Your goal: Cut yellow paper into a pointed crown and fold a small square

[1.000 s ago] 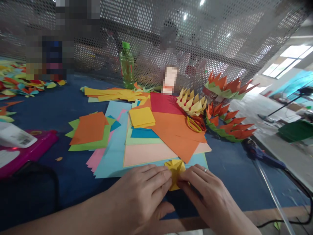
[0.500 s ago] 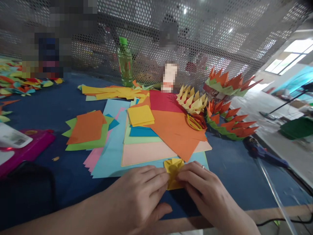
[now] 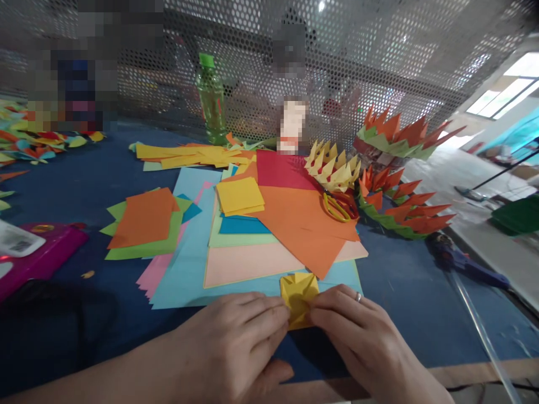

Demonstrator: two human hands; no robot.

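Both my hands press a small folded yellow paper piece point(image 3: 298, 294) against the blue table near its front edge. My left hand point(image 3: 236, 342) pinches its left side with fingers closed together. My right hand point(image 3: 362, 336), a ring on one finger, pinches its right side. Just beyond the piece lies a stack of coloured sheets: light blue point(image 3: 189, 269), pink point(image 3: 248, 264), and orange point(image 3: 307, 224), with a small pile of yellow squares point(image 3: 239, 195) on top.
Yellow-handled scissors point(image 3: 339, 206) lie on the orange sheet. Spiky folded paper shapes point(image 3: 400, 210) stand at the right, a green bottle point(image 3: 209, 101) at the back by the perforated metal screen. A magenta case point(image 3: 42, 258) sits left, a glue gun point(image 3: 458, 261) right.
My hands and the yellow piece stay in place with small finger shifts; the view has moved slightly.
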